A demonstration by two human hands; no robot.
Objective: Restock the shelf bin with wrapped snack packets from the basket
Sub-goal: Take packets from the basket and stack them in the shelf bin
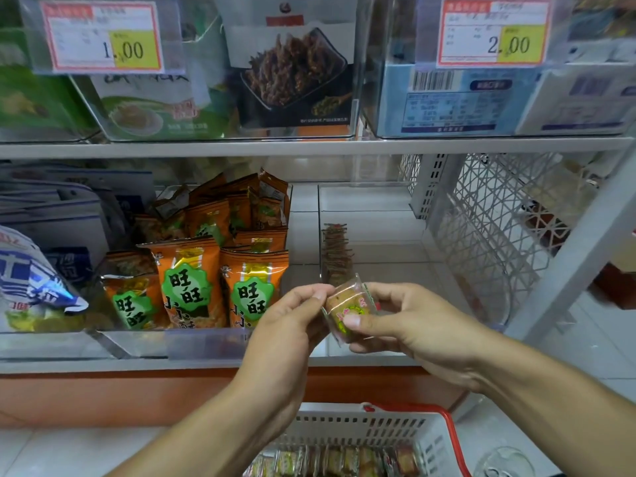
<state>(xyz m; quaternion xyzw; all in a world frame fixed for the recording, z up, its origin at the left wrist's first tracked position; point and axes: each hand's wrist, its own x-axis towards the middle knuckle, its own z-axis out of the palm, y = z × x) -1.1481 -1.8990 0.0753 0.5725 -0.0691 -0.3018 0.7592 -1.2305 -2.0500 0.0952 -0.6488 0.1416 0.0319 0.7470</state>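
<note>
A small clear-wrapped snack packet (346, 306) with a brown cake inside is held in front of the lower shelf. My left hand (292, 321) pinches its left edge and my right hand (406, 325) grips its right side, thumb on the wrapper's face. Behind it stands a clear shelf bin (371, 201), mostly bare, with a row of similar packets (337, 253) along its left wall. Below, a white basket (364, 432) with a red handle holds several wrapped packets (337, 461).
A neighbouring clear bin (206, 342) to the left is full of orange snack bags (192, 280). Blue and white bags (38, 273) lie further left. The upper shelf carries clear bins with price tags (103, 36). A white lattice panel (488, 228) closes the shelf's right side.
</note>
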